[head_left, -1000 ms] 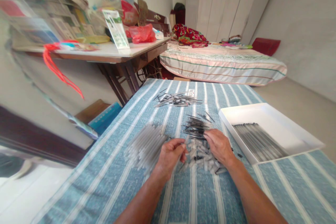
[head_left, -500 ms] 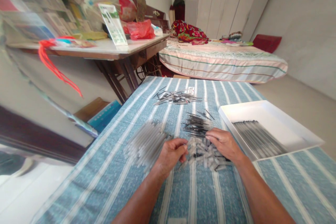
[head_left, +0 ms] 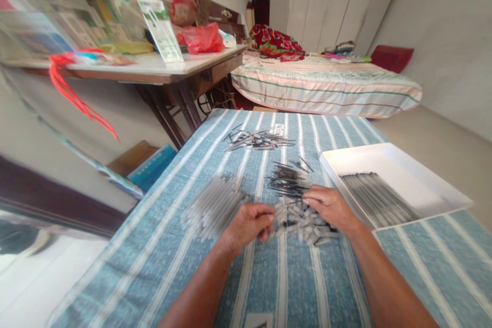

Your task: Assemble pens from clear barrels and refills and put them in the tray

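Four loose heaps lie on the one striped bench [head_left: 292, 277]: one of clear tubes [head_left: 213, 205] at centre left, one of thin dark rods [head_left: 286, 180] at centre, one of short pale caps [head_left: 303, 220] just below that, and one of mixed pieces [head_left: 257, 140] farther up. One white tray [head_left: 388, 156] at right holds a single row of dark sticks [head_left: 378, 200], too many to count. One bed [head_left: 326, 89] stands at upper centre.
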